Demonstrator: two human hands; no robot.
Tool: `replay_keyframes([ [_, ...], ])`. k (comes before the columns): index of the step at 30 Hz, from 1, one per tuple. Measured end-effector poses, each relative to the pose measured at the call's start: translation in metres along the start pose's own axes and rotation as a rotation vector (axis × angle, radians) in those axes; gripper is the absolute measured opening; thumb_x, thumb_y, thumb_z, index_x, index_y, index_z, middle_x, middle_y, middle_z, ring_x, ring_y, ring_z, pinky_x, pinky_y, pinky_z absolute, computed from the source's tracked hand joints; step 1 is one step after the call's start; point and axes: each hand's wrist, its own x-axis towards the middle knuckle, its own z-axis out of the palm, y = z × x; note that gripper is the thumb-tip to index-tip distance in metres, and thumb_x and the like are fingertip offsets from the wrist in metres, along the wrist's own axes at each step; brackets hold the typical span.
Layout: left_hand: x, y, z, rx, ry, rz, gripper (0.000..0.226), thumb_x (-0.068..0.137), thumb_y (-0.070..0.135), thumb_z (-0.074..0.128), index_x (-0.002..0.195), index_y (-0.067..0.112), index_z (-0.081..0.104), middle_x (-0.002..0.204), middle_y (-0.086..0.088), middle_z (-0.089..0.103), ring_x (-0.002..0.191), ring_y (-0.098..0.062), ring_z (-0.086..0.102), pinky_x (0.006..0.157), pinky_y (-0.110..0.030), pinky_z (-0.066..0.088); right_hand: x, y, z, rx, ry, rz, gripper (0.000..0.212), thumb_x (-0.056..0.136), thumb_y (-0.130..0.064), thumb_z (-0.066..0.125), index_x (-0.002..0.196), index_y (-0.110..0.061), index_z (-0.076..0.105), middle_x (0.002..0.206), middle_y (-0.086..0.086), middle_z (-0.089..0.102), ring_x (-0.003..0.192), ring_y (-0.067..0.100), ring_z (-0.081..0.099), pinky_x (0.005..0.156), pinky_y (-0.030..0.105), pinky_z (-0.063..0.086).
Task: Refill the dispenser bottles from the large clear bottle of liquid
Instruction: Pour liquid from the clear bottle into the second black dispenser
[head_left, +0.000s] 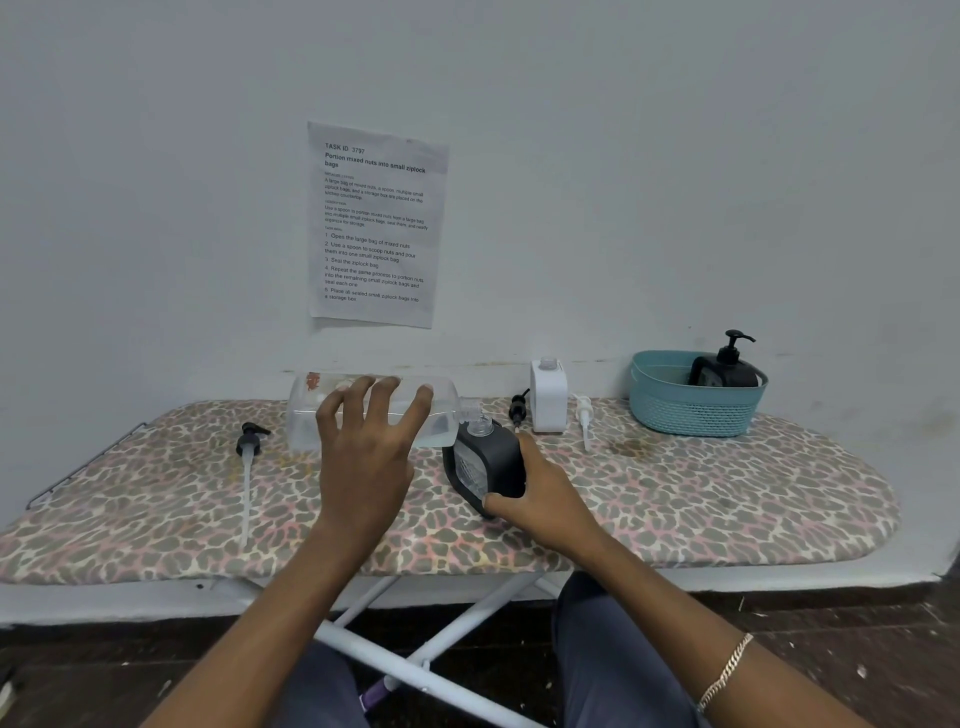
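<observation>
Right hand (545, 499) grips the black dispenser bottle (488, 460) on the ironing board (727, 499), tipped so its open neck meets the large clear bottle (304, 415), which the left hand (363, 452) holds sideways to pour.

Soft even indoor light, faint shadows, wide-angle bending at edges, sharp focus

Single head-worn wide-angle view, looking forward and down from the near long side of the ironing board (727, 519). Faces square onto the wall (675, 182) behind the board. Close in, centred over the board's middle on left hand (363, 447) gripping the large clear bottle (306, 415) and right hand (540, 493) holding the black dispenser bottle (493, 462), with forearms entering from below its near edge. Cuts off the board's left end.
</observation>
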Motion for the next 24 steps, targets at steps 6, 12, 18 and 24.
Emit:
replay_keyframes([
  [6, 0.0006, -0.0001, -0.0002, 0.001, 0.001, 0.005, 0.082, 0.059, -0.017, 0.063, 0.131, 0.02, 0.068, 0.131, -0.015, 0.064, 0.128, -0.04, 0.055, 0.105, -0.054, 0.031, 0.0001, 0.0, 0.0, -0.009, 0.002, 0.003, 0.065, 0.085, -0.026, 0.079, 0.139, -0.033, 0.044, 0.112, -0.016, 0.067, 0.095, 0.0, 0.066, 0.076, 0.02, 0.056],
  [12, 0.0011, -0.0004, -0.0009, 0.002, -0.004, 0.009, 0.081, 0.059, -0.017, 0.062, 0.131, 0.019, 0.067, 0.131, -0.016, 0.064, 0.127, -0.041, 0.055, 0.104, -0.054, 0.032, -0.0004, -0.0003, 0.0001, -0.004, -0.001, 0.001, 0.068, 0.085, -0.026, 0.078, 0.142, -0.033, 0.042, 0.114, -0.015, 0.067, 0.097, -0.001, 0.065, 0.077, 0.019, 0.055],
  [18, 0.0012, -0.0006, -0.0007, 0.005, -0.011, 0.012, 0.08, 0.059, -0.015, 0.062, 0.131, 0.02, 0.067, 0.131, -0.016, 0.063, 0.128, -0.041, 0.055, 0.104, -0.055, 0.032, 0.0002, 0.0005, 0.0005, -0.009, -0.001, 0.001, 0.07, 0.085, -0.026, 0.078, 0.144, -0.033, 0.041, 0.116, -0.015, 0.067, 0.098, -0.001, 0.065, 0.076, 0.019, 0.055],
  [24, 0.002, -0.0002, -0.0005, 0.008, -0.011, 0.015, 0.082, 0.058, -0.016, 0.063, 0.132, 0.02, 0.067, 0.131, -0.016, 0.063, 0.128, -0.04, 0.054, 0.105, -0.054, 0.031, -0.0006, -0.0002, 0.0, 0.002, -0.001, 0.001, 0.07, 0.085, -0.025, 0.078, 0.145, -0.034, 0.042, 0.116, -0.017, 0.066, 0.099, -0.003, 0.064, 0.074, 0.014, 0.052],
])
